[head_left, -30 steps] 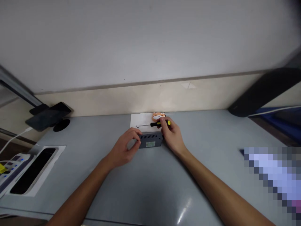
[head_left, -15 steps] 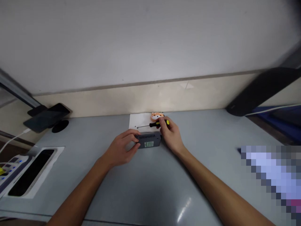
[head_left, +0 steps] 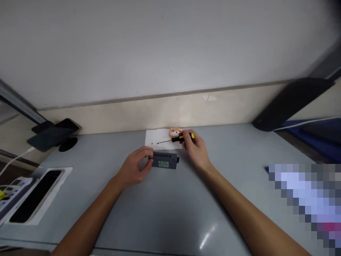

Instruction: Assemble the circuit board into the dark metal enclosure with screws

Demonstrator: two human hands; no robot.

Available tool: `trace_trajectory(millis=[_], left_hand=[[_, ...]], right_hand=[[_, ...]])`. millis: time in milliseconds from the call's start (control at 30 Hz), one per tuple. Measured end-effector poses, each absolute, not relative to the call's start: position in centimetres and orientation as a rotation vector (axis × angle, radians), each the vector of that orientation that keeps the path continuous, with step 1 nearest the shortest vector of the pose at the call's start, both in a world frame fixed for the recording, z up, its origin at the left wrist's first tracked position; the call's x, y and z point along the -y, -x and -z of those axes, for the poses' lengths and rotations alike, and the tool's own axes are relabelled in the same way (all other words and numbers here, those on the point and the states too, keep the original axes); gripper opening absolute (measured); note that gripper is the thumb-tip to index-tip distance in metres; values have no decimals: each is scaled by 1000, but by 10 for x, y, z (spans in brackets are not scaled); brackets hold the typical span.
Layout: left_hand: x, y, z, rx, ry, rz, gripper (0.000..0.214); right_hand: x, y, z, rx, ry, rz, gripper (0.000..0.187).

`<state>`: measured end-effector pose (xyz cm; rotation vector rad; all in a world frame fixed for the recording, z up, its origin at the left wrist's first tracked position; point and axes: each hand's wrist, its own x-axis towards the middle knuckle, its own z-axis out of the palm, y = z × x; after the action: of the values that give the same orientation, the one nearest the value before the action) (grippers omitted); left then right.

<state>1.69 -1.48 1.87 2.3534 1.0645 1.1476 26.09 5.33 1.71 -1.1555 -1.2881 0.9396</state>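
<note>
A small dark grey vented box (head_left: 164,160) with a green label lies on the grey table (head_left: 165,206). My left hand (head_left: 135,166) grips the box's left end, fingers curled around it. My right hand (head_left: 195,148) has its fingers closed on the black and yellow handle of a screwdriver (head_left: 176,139), whose thin shaft points left over a white sheet of paper (head_left: 159,138). An orange animal-shaped figure (head_left: 175,132) sits on the paper just behind the screwdriver. The right hand is a little apart from the box's right end.
A phone on a stand (head_left: 53,133) is at the back left, with a white power strip (head_left: 10,188) and a white tray with a dark slot (head_left: 37,193) at the left edge. A black slanted object (head_left: 290,103) is at the back right. A wall runs behind the table.
My right hand has come off the box's right end and closed on the screwdriver, lifting slightly. The box has shifted a little left and turned under my left hand.
</note>
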Motion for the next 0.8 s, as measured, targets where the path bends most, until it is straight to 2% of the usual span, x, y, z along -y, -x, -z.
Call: trace_trajectory(millis=[267,400,533,667,800], left_hand=[[13,-15,-18,-1076,-2231,-1244,18],[-1,-7,-7,-1368,-2209,-1370,18],[-16,5,6,-1568,-2444,-1117,19],[-20,6,11,-1603,-2448,-1087,23],[-24,2,14,-1572,-2443,-1105,15]], right_hand=[[-56,-260,-10,1231,1187,-974,48],[-54,-259,-12,1241,1191,-1016,49],[-48,-254,-16,1308,1123,-1061,48],[-42,-248,-17,1321,1082,-1143,45],[-38,-244,-16,1314,1088,-1170,45]])
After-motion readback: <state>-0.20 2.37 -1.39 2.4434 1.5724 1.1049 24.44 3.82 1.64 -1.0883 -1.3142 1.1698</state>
